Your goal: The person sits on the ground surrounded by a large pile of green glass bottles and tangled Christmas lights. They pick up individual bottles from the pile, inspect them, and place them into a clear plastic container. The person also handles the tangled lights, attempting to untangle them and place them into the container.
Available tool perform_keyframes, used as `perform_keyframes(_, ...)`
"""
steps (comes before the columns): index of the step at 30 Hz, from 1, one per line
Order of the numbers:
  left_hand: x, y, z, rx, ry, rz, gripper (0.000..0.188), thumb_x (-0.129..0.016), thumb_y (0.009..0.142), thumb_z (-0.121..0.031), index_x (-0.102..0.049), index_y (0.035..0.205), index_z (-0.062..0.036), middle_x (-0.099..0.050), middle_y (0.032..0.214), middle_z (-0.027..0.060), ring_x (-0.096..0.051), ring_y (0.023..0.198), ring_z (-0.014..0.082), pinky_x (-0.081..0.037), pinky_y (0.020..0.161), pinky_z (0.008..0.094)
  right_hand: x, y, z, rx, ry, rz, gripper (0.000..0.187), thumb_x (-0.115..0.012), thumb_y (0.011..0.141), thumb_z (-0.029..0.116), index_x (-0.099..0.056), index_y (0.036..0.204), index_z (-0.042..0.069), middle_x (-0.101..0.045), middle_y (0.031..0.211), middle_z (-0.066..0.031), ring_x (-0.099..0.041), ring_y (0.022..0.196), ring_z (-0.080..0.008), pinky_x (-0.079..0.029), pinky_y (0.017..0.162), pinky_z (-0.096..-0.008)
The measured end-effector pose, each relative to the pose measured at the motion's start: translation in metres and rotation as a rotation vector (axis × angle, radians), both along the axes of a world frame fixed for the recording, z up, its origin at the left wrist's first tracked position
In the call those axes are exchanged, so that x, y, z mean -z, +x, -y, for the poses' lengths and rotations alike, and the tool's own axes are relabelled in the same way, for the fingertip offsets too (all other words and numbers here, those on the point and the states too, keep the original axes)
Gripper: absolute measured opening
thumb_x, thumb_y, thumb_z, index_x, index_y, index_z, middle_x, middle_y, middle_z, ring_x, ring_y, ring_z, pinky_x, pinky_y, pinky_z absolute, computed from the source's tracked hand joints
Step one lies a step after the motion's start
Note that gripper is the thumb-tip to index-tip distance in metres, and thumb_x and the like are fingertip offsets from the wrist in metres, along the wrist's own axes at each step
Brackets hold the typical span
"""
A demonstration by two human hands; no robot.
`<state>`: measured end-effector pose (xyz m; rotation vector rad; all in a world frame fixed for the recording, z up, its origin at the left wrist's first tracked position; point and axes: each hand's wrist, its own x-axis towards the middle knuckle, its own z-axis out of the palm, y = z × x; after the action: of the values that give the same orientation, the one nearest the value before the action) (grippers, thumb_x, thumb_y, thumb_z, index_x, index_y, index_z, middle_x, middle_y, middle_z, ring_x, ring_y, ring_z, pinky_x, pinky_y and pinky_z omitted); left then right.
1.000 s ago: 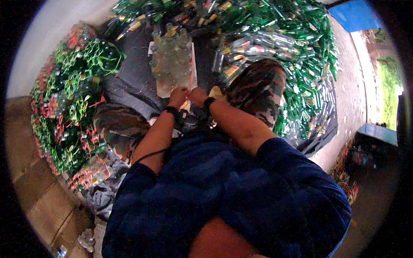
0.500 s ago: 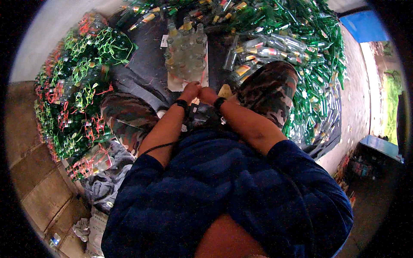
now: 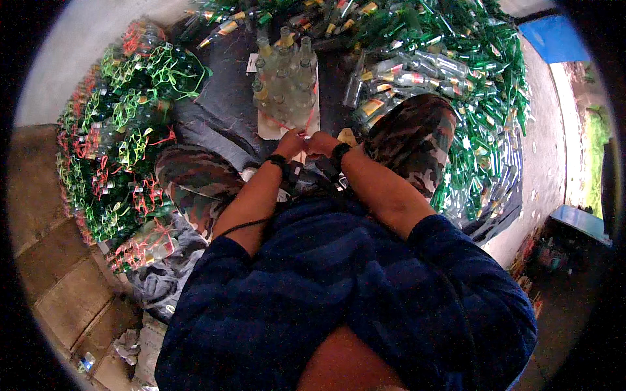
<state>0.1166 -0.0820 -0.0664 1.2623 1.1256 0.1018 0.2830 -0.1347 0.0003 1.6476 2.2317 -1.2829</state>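
Observation:
Several clear glass bottles stand upright in a tight group on a pale board in front of me. A thin red strap runs along the near sides of the group and comes together at my hands. My left hand is closed on the strap at the board's near edge. Right beside it, nearly touching, my right hand is also closed on the strap. The fingertips are small and partly hidden by the backs of the hands. Both wrists wear dark bands.
Bottle bundles tied with green and red straps are stacked at the left. A large heap of loose green and clear bottles lies at the right and far side. My camouflage-clad knees flank the board. Dark sheeting covers the floor.
The red strap now shows as a V converging at my hands, where before it was less distinct. My right hand has shifted slightly right; the bottles stay grouped on the board.

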Motion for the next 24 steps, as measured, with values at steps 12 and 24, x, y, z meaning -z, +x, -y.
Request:
perform_keyframes(12,-0.014,-0.009,0.012,-0.016,0.026,0.168,0.042,-0.057,0.091,-0.005,-0.050,0.132,-0.0072,-0.067,0.094,0.0104,-0.065,0.072,0.0181,-0.053,0.061,0.0325,0.084,0.011,-0.028,0.520,0.205,-0.228,0.016,-0.061,0.082,0.023,-0.069,0.080,0.009,-0.068,0.070,-0.0099,-0.068,0.065,-0.0239,-0.053,0.057,-0.0420)
perform_keyframes(24,-0.096,-0.016,0.013,0.173,0.207,-0.140,0.045,-0.058,0.091,-0.009,-0.038,0.131,-0.0100,-0.065,0.086,0.0156,-0.065,0.073,0.0258,-0.052,0.060,0.0386,0.201,0.048,-0.040,0.296,-0.053,-0.603,0.023,-0.058,0.084,0.028,-0.068,0.079,0.007,-0.067,0.076,-0.0119,-0.066,0.066,-0.0278,-0.050,0.057,-0.0414)
